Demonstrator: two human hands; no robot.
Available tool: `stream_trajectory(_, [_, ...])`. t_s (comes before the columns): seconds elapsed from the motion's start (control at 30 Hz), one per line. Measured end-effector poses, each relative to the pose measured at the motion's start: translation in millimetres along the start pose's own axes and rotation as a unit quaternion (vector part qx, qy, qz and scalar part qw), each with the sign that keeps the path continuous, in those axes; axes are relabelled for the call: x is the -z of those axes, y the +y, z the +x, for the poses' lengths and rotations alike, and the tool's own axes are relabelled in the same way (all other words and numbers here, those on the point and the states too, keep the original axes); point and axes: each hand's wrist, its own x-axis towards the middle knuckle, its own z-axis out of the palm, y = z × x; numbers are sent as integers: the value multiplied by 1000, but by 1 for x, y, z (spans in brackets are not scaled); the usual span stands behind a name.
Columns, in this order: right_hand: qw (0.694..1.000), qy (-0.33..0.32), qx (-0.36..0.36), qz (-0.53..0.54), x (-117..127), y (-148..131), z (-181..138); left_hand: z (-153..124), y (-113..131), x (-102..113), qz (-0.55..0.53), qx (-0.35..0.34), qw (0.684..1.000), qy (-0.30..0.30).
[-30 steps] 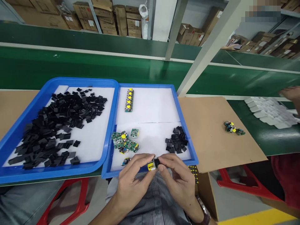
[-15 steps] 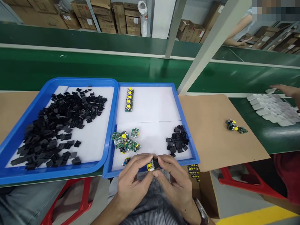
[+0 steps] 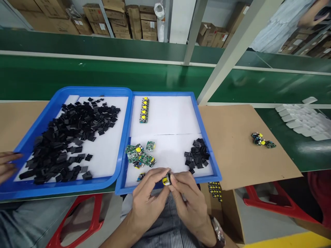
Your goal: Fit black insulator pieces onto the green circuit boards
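Note:
My left hand (image 3: pixel 148 198) pinches a small circuit board with a yellow part (image 3: pixel 166 179) above the front edge of the right-hand blue tray. Closed against the board's right side, my right hand (image 3: pixel 190 203) grips a small black piece, mostly hidden by the fingers; only a dark edge shows. Just beyond my hands, a loose heap of green circuit boards (image 3: pixel 138 156) lies in the tray, with a single board (image 3: pixel 150 146) beside it. A small pile of black pieces (image 3: pixel 197 155) sits at the tray's right side. Farther back stands a row of yellow-topped boards (image 3: pixel 144 110).
The left blue tray (image 3: pixel 103 90) bears a large heap of black pieces (image 3: pixel 77 127). Another person's hand (image 3: pixel 7 167) is at its left edge. Cardboard (image 3: pixel 224 144) on the right carries a few boards (image 3: pixel 262 140); white plastic trays (image 3: pixel 302 120) lie beyond. A slanted post (image 3: pixel 235 44) rises behind.
My right fingers have closed in on the board, covering most of the black piece. Another person's hand has appeared at far left; the hand over the white trays has gone.

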Motion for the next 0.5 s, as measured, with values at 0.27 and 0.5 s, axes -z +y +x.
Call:
stream_trajectory(0.27, [988,-45,-110,96,21,4,15,8,4,2,-23,24,999,-29])
stream_trajectory(0.5, [938,-76,-229,249,30,10,26,9,8,9,-37,20,997,-62])
